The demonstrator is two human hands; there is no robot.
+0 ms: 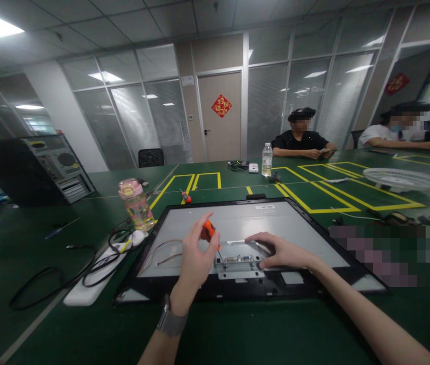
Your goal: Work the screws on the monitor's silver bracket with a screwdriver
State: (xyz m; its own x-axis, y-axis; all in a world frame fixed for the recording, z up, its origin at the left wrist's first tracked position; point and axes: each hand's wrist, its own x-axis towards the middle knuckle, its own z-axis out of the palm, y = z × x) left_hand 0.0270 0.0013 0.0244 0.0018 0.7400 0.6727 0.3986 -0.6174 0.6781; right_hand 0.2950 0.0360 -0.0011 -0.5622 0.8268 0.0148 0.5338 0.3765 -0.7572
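A flat monitor panel (177, 220) with a black frame lies back side up on the green table. Near its front edge sits a metal bracket (234, 275) with a row of video ports. My left hand (199, 253), with a watch on the wrist, is closed around an orange-and-black screwdriver (209, 230), whose shaft points down at the bracket's left end. My right hand (281, 251) rests at the bracket's right side, thumb and fingers curled over its edge and gripping it. Thin loose wires (167, 259) lie on the panel left of my left hand.
A pink-lidded bottle (136, 205), a white power strip (91, 284) and black cables stand or lie at left, with a computer tower (36, 167) behind. Another screwdriver (63, 228) lies there. A water bottle (266, 159) is at the back. Two people sit across the table, right.
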